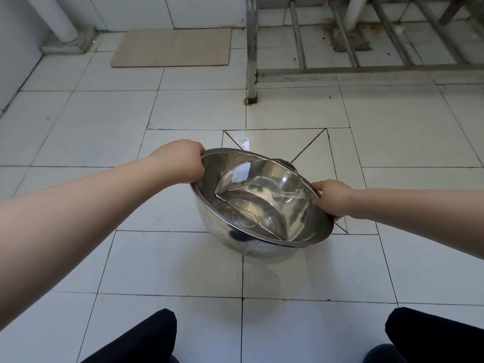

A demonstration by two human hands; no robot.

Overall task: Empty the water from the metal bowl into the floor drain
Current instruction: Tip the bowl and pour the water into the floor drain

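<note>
Legs: 2 dark-clad knees (146,336) at the near edge of the tiled floor (288,336), set apart, one at each near corner of view.
Left arm: bare, stretched forward from the near left, rising toward the bowl.
Left hand (180,161): closed over the far-left part of the rim, knuckles up, fingers curled round the edge and hidden behind it.
Right arm: bare, reaching in from the right edge, nearly level.
Right hand (331,197): clamped on the right part of the rim, thumb lying inside the lip, fingers wrapped under the outside.
Metal bowl (262,205): held between both hands over the middle of the floor, tilted with the far rim lower.
Water (262,203): pooled toward the far-right inside wall, edge showing as a curved line.
Floor drain (284,161): dark patch just past the far rim, mostly hidden by the bowl, at the centre of diagonally cut tiles.
Metal frame (252,61): leg and rails standing on the far right floor.
Mat (172,47): beige, flat against the far wall.
Pipe (56,19): white, at the far left corner.
</note>
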